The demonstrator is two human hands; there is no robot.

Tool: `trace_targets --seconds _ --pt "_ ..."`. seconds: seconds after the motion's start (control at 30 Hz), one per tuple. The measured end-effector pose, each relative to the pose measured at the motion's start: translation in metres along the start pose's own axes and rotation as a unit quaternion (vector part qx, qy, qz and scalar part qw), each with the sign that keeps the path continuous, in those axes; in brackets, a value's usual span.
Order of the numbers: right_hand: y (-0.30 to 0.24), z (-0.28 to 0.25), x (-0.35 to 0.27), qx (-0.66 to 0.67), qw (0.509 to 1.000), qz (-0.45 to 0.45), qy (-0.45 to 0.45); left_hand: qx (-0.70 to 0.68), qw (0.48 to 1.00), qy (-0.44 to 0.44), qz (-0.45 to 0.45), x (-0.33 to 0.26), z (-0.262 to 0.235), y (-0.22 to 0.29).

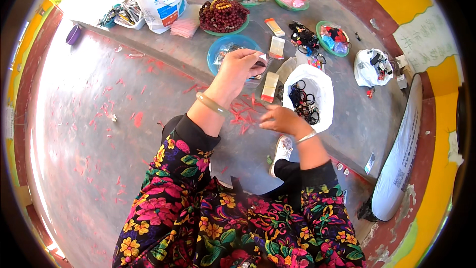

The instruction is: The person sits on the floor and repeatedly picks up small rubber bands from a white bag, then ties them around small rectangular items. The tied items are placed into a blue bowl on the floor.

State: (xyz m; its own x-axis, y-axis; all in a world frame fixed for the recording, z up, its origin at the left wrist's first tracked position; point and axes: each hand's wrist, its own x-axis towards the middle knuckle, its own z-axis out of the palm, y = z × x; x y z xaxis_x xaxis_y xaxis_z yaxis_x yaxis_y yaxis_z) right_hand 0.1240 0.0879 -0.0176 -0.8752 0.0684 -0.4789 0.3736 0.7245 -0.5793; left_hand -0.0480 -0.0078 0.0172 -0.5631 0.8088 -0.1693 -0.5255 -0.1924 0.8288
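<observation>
My left hand (239,71) is closed, its thumb and fingers pinching what looks like a small clear plastic bag (256,80) with something dark at its top. It hangs over the edge of a blue bowl (210,54) that holds filled clear bags. Lower and to the right, my right hand (281,120) has loosely bent fingers, somewhat apart, with nothing visible in them. Just beyond that hand stands a white plastic sack (325,100) of black hair ties (303,100). A small white and red box (269,88) lies between my hands, on the ledge.
Dark red bead strings (223,16) fill a green bowl behind the blue one. More small boxes (276,47) and a pile of black bands (303,37) lie nearby. Red scraps (243,111) litter the floor. A long white sack (396,178) lies along the right wall.
</observation>
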Motion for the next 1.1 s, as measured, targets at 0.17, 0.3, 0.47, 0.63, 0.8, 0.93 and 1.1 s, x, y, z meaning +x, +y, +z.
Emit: trace_targets --seconds 0.17,0.3,0.47,0.63,0.8,0.93,1.1 --pt "-0.009 -0.013 -0.011 0.381 0.919 -0.067 0.069 0.0 1.0 -0.012 0.004 -0.002 -0.005 -0.002" --pt "-0.001 -0.024 -0.017 0.422 0.897 -0.097 0.086 -0.002 1.0 -0.023 -0.002 -0.002 -0.002 -0.003" --pt "-0.004 -0.031 -0.018 0.549 0.795 -0.085 0.245 -0.041 0.997 -0.064 -0.022 -0.006 0.008 -0.009" --pt "-0.001 -0.028 -0.01 0.591 0.746 -0.09 0.295 -0.038 0.994 -0.072 -0.076 -0.011 0.018 -0.027" --pt "0.0 -0.027 -0.013 0.586 0.742 -0.056 0.321 -0.033 0.991 -0.1 -0.084 -0.015 0.025 -0.035" --pt "0.001 -0.026 -0.012 0.575 0.734 -0.064 0.356 -0.048 0.99 -0.098 -0.087 -0.016 0.027 -0.035" --pt "-0.002 -0.026 -0.012 0.539 0.748 -0.058 0.383 -0.025 0.991 -0.092 -0.09 -0.018 0.029 -0.033"
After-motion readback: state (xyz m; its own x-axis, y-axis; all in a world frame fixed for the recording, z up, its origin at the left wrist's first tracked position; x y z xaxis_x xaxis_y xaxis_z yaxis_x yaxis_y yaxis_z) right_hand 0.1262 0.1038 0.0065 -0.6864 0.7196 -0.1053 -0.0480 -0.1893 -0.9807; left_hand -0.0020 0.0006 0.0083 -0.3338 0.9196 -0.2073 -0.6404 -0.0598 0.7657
